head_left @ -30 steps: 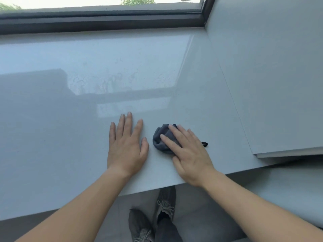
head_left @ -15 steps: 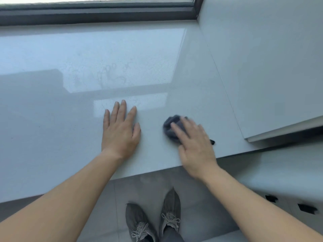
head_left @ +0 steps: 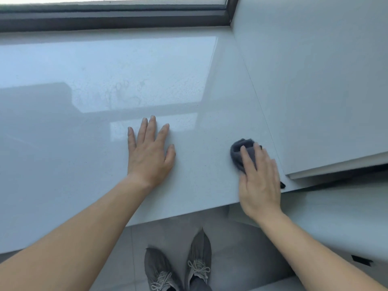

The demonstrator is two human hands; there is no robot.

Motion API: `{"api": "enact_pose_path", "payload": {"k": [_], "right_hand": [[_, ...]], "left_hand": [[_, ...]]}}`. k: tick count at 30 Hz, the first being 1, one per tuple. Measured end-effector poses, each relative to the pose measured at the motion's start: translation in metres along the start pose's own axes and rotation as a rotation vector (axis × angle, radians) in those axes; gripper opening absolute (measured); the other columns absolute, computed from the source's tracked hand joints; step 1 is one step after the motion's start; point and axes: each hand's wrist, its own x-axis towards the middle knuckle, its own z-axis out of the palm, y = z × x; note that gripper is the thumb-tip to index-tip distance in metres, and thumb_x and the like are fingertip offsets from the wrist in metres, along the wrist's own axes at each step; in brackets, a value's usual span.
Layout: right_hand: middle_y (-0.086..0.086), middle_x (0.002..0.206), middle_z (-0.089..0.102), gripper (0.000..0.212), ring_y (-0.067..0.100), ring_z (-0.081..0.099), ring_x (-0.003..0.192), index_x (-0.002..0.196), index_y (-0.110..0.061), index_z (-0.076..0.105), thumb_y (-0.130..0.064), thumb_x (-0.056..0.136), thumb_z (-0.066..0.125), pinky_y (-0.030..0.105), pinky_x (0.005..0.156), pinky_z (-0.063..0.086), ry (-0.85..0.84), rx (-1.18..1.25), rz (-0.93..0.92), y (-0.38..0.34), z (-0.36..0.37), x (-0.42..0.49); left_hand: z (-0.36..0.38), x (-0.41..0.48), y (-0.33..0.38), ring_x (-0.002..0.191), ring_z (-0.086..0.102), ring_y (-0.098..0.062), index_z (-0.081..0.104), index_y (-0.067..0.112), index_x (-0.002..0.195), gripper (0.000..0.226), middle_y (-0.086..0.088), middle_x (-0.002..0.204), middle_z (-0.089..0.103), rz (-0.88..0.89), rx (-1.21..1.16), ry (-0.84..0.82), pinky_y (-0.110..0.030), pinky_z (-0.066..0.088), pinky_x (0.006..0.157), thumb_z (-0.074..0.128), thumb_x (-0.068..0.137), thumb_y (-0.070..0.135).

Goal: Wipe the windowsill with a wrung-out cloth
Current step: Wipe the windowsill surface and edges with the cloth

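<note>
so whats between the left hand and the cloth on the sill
Nothing: the head view shows only bare, glossy windowsill between the flat left hand and the grey cloth under the right hand.

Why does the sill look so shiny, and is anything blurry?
Head view: the glossy windowsill mirrors daylight as pale glare, with a darker reflection nearer; the left hand is sharp; the right hand and cloth look slightly soft, likely from motion.
</note>
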Motion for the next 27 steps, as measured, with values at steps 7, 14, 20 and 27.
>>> {"api": "enact_pose_path", "payload": {"k": [7, 14, 20, 27], "right_hand": [[0.004, 0.164, 0.018, 0.064, 0.026, 0.015, 0.151, 0.154, -0.026, 0.028, -0.021, 0.091, 0.033, 0.05, 0.122, 0.016, -0.052, 0.033, -0.023, 0.018, -0.006, 0.024], [0.002, 0.165, 0.015, 0.068, 0.025, 0.01, 0.152, 0.153, -0.029, 0.027, -0.016, 0.088, 0.039, 0.046, 0.123, 0.002, -0.107, 0.01, -0.233, -0.019, 0.003, 0.049], [0.006, 0.163, 0.02, 0.062, 0.031, 0.018, 0.15, 0.154, -0.026, 0.028, -0.017, 0.095, 0.046, 0.052, 0.122, 0.012, 0.046, 0.011, 0.104, -0.031, 0.007, 0.111], [0.001, 0.164, 0.02, 0.065, 0.024, 0.015, 0.151, 0.152, -0.03, 0.031, -0.016, 0.089, 0.039, 0.047, 0.123, 0.007, -0.038, 0.037, -0.138, -0.03, 0.011, 0.13]], "left_hand": [[0.005, 0.027, 0.01, 0.153, -0.006, -0.022, 0.024, 0.024, 0.154, 0.065, -0.007, 0.166, 0.005, -0.032, 0.006, -0.014, -0.05, -0.011, 0.121, 0.024, 0.092, 0.045], [0.005, 0.027, 0.01, 0.152, -0.009, -0.017, 0.022, 0.026, 0.154, 0.066, -0.003, 0.167, 0.003, -0.044, 0.018, -0.015, -0.046, -0.011, 0.121, 0.02, 0.093, 0.048], [0.006, 0.028, 0.012, 0.152, -0.009, -0.016, 0.023, 0.025, 0.155, 0.065, -0.003, 0.167, 0.003, -0.054, 0.032, -0.013, -0.047, -0.01, 0.122, 0.021, 0.094, 0.047], [-0.002, 0.039, 0.01, 0.145, 0.026, -0.026, 0.047, 0.023, 0.138, 0.055, -0.007, 0.155, 0.035, -0.086, 0.011, 0.038, -0.047, 0.012, 0.119, 0.038, 0.088, 0.044]]}}
